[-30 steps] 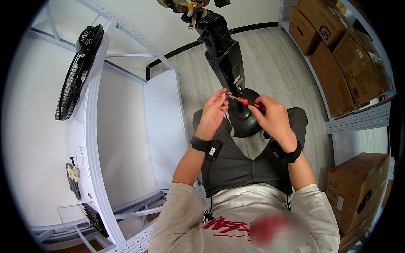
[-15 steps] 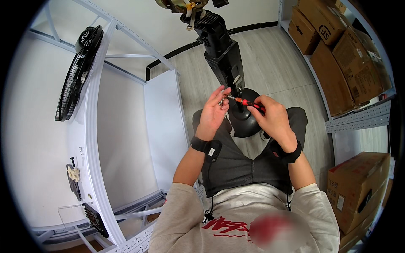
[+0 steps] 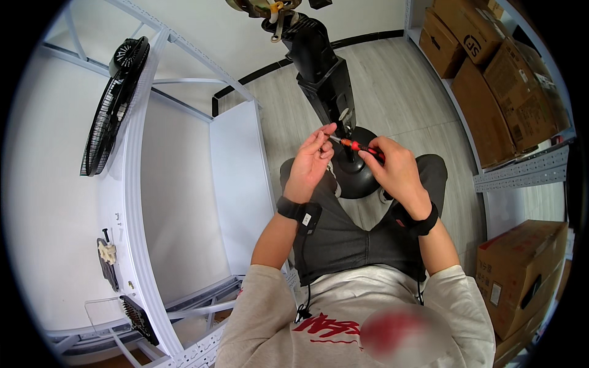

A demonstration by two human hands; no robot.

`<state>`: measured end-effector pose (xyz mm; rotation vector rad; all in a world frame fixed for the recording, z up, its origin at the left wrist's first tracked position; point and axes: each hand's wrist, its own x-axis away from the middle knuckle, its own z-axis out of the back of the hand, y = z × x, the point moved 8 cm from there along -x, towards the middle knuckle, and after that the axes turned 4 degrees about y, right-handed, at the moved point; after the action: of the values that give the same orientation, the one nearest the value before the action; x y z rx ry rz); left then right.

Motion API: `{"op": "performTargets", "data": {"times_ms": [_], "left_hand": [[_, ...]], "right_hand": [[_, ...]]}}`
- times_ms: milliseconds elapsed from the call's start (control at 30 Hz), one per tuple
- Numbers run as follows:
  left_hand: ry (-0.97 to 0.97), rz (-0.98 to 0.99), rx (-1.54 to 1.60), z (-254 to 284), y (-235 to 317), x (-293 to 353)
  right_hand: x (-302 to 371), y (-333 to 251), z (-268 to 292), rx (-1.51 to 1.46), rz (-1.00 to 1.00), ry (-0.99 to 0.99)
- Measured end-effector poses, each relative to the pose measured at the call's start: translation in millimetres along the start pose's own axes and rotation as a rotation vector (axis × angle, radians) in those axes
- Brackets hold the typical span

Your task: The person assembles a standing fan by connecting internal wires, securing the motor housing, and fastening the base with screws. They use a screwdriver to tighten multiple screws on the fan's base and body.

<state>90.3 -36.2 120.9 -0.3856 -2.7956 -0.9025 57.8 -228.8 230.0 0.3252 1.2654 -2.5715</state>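
My right hand (image 3: 396, 170) grips the red and black handle of a screwdriver (image 3: 363, 149), its shaft aimed left. At the shaft's tip, the fingers of my left hand (image 3: 311, 161) are curled together; whatever they pinch is too small and covered to make out. Just beyond both hands rises the black column (image 3: 325, 89) of a standing fan. Its round black base (image 3: 361, 178) rests on the floor between my feet. On top of the column sits a bare motor part (image 3: 270, 7), cut off by the upper edge.
To my left, a white shelf (image 3: 132, 227) bears a black fan with a wire grille (image 3: 110, 110), a dark glove-like item (image 3: 107, 264), small screws and a black bit set (image 3: 139, 319). Cardboard boxes (image 3: 481, 113) fill the right rack, and another carton (image 3: 520, 276) stands nearer on the right.
My left fingers, more spread before, have closed together around the screwdriver's tip. My right hand and the screwdriver have hardly moved.
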Motion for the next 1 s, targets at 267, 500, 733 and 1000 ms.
{"op": "performTargets", "data": {"times_ms": [267, 500, 733, 1000], "left_hand": [[0.003, -0.008, -0.029, -3, -1, -4], [0.02, -0.059, -0.071, -14, 4, -2], [-0.021, -0.031, -0.107, -17, 0, -3], [0.248, -0.2, -0.17, 14, 18, -9]], "right_hand": [[3, -7, 2, 0.007, 0.163, 0.129], [1, 5, 3, -0.085, 0.058, 0.103], [4, 8, 8, -0.096, 0.009, 0.134], [2, 7, 18, -0.085, -0.042, 0.176]]}}
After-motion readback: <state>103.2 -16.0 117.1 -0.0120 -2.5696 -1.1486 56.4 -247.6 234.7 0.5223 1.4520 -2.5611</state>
